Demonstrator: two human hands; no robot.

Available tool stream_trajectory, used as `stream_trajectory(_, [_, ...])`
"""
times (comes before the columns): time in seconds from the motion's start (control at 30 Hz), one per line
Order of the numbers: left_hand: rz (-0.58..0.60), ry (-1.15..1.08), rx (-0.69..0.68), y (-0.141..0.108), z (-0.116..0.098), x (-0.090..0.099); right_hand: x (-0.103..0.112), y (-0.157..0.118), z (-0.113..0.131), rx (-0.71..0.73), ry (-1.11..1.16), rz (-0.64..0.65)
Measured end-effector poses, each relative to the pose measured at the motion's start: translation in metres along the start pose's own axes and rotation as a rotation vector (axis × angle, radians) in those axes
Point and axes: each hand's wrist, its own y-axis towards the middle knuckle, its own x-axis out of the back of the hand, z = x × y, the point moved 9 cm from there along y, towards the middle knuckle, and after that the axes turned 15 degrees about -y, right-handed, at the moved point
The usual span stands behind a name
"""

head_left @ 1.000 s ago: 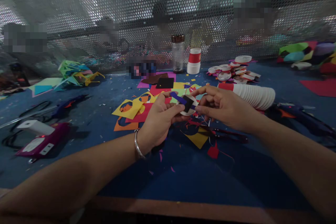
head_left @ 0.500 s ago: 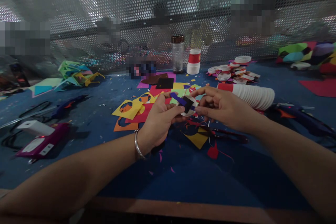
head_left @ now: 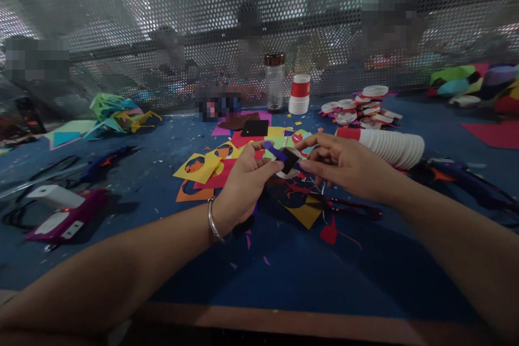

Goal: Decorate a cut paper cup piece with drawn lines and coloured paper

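A round white paper-cup piece (head_left: pixel 296 153) is held above the table, a black paper square (head_left: pixel 289 160) lying across it. A purple paper strip (head_left: pixel 272 149) sticks out at its upper left. My left hand (head_left: pixel 252 175) is closed, its thumb pressing the black square against the cup piece. The fingers of my right hand (head_left: pixel 338 165) curl at the right rim, index fingertip and thumb touching it. Scissors (head_left: pixel 352 208) with dark red handles lie below my right hand, beside a yellow paper scrap (head_left: pixel 305 213) and a red scrap (head_left: pixel 329 233).
Colored paper sheets (head_left: pixel 203 168) spread behind my left hand. A stack of white cups (head_left: pixel 389 147) lies behind my right wrist. Further back are a glass jar (head_left: pixel 274 86), upright cups (head_left: pixel 299 94) and a pile of cut cup pieces (head_left: pixel 360 108). Glue guns (head_left: pixel 107 161) and a purple power strip (head_left: pixel 68 219) flank the arms.
The purple strip's end, which showed under my right thumb, is no longer visible there. My right thumb has shifted slightly, and both hands otherwise stay in place.
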Motion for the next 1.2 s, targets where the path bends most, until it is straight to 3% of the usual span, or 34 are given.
stream_trajectory(0.33, [0.050,0.020,0.024,-0.001,0.004,-0.004,-0.004,0.001,0.002,0.007,0.005,0.009])
stream_trajectory(0.67, [0.129,0.234,-0.069,-0.003,0.000,-0.008,-0.008,0.000,0.008,0.013,0.001,0.047])
stream_trajectory(1.2, [0.190,0.342,-0.110,-0.002,-0.008,-0.011,-0.009,0.000,0.012,0.007,-0.088,0.082])
